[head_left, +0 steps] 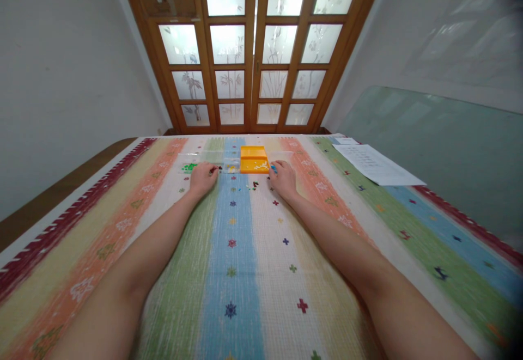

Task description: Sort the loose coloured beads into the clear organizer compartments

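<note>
Both arms stretch far up the striped cloth (241, 273). A small scatter of loose beads (253, 185) lies between the hands, at 3 o'clock from the left hand (203, 178) and 9 o'clock from the right hand (283, 179), a little nearer the right. The scatter strings out roughly 9 to 3; single beads are too small to show any pointing.

The right hand's fingertips seem pressed together on a blue bead (273, 170), just beside the orange tray (253, 158) at its 11 o'clock. The left hand's fingers curl over dark red beads (214, 169); whether they pinch, I cannot tell. At its 12 o'clock a long clear box (208, 159) runs 9 to 3, holding green beads (188, 167).
</note>
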Action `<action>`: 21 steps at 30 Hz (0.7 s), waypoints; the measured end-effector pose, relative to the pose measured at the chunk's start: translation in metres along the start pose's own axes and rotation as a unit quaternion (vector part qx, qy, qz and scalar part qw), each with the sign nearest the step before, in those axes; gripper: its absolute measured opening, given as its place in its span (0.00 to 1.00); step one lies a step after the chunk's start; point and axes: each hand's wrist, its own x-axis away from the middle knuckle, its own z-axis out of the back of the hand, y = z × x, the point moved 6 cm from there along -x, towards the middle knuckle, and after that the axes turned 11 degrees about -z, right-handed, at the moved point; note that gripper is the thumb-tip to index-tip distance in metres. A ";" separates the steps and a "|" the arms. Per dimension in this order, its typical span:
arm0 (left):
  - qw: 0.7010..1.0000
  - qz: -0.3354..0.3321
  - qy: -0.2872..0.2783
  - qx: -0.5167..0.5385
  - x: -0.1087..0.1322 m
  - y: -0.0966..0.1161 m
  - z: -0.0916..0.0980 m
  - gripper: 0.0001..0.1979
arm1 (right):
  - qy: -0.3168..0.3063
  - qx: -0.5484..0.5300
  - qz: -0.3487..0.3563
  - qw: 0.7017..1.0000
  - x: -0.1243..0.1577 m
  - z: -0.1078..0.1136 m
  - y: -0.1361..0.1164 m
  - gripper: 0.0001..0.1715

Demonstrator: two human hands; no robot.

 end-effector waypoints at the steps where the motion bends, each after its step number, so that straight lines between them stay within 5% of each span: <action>1: 1.000 -0.026 -0.009 0.010 -0.001 0.010 -0.001 0.13 | -0.001 -0.008 0.004 1.000 0.000 -0.002 0.001 0.21; 7: 0.967 -0.220 -0.105 0.068 0.003 0.078 -0.011 0.12 | -0.018 -0.048 0.071 0.996 0.004 -0.010 -0.007 0.19; 11: 0.941 -0.292 -0.150 0.080 0.012 0.108 -0.019 0.16 | -0.016 -0.062 0.088 0.994 0.007 -0.009 -0.012 0.18; 14: 0.936 -0.303 -0.167 0.069 0.016 0.114 -0.024 0.17 | -0.021 -0.080 0.102 0.991 0.007 -0.005 -0.016 0.16; 21: 0.941 -0.291 -0.159 0.069 0.015 0.106 -0.022 0.15 | -0.143 -0.080 0.232 0.959 0.024 -0.007 -0.044 0.11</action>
